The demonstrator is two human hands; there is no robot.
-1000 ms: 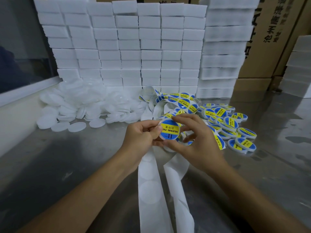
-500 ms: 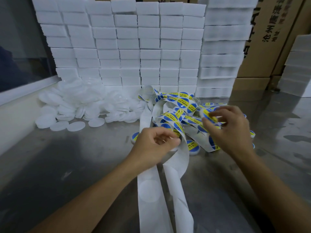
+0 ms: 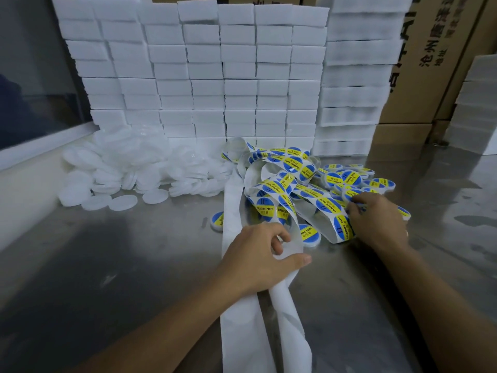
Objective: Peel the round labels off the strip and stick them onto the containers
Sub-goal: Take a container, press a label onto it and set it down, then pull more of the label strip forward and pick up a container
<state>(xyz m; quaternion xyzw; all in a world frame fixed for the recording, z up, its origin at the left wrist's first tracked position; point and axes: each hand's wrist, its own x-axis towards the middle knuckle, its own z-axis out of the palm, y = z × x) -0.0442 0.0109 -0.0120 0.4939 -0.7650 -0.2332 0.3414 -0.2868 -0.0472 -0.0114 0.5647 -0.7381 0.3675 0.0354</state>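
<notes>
A: How far along does the job look?

B: Partway, I'd say. A heap of labelled containers (image 3: pixel 349 181) lies at the right of the table (image 3: pixel 107 278), and two more with labels sit near the strip (image 3: pixel 271 192), one by its left edge (image 3: pixel 217 221) and one between the hands (image 3: pixel 309 235). The bare liner (image 3: pixel 242 332) trailing toward the camera has only empty circles, so many labels are already off.

A: And what's left?

B: Plenty. The blank containers (image 3: pixel 139 170) are piled at the left, near the foam blocks (image 3: pixel 204 76), and the coiled strip carries many blue-and-yellow labels (image 3: pixel 265 205).

A: Where's the left hand?

B: The left hand (image 3: pixel 263 257) is low at the centre, on the strip where the printed part meets the empty liner. Its fingers curl round the liner and the thumb reaches across it, so it is gripping the liner.

A: And the right hand?

B: The right hand (image 3: pixel 376 222) reaches out over the edge of the labelled heap, palm down, fingertips bunched at the containers and the strip's end. The fingers are curled as if pinching something, perhaps a container, but they hide it; I cannot tell what, if anything, it holds.

A: So what step would you guess?

B: Probably between labels: one container done, the next not yet taken.
</notes>
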